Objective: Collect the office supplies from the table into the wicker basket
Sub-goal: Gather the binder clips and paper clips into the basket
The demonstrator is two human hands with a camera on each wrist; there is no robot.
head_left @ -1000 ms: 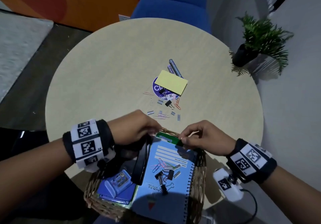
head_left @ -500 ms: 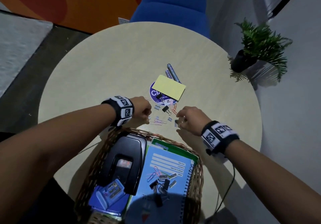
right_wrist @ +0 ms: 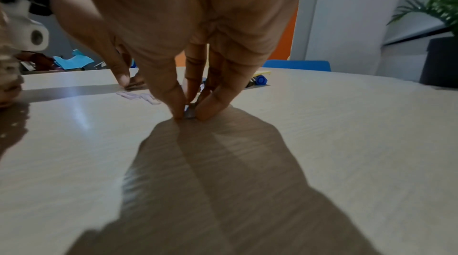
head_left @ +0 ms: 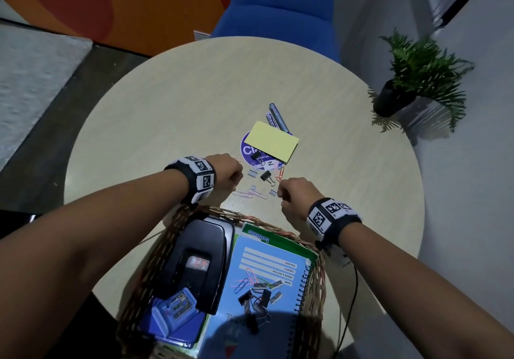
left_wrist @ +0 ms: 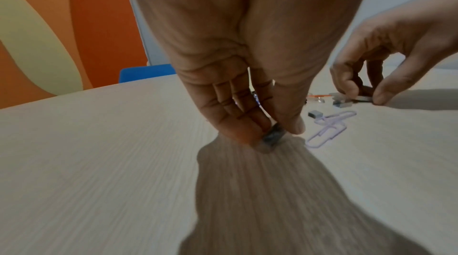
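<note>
on the tabletop (head_left: pixel 172 113), both hands are brought down to the scatter of small supplies just beyond the wicker basket (head_left: pixel 155 250). a small grey strip of staples (left_wrist: pixel 272 137) is pinched at the surface between thumb and fingertips of the left hand (head_left: pixel 226 175), and another staple strip (right_wrist: pixel 190 113) is pinched the same way by the right hand (head_left: pixel 296 197); such thin pieces lie flat, so fingertip pinches are needed. paper clips (head_left: pixel 250 194), a binder clip (head_left: pixel 267 176), a yellow pad (head_left: pixel 271 141) and pens (head_left: pixel 278 118) are still left on the tabletop. a notebook (head_left: pixel 267 269) and a hole punch (head_left: pixel 197 264) are already in the basket, which is kept near, probably for short carries.
</note>
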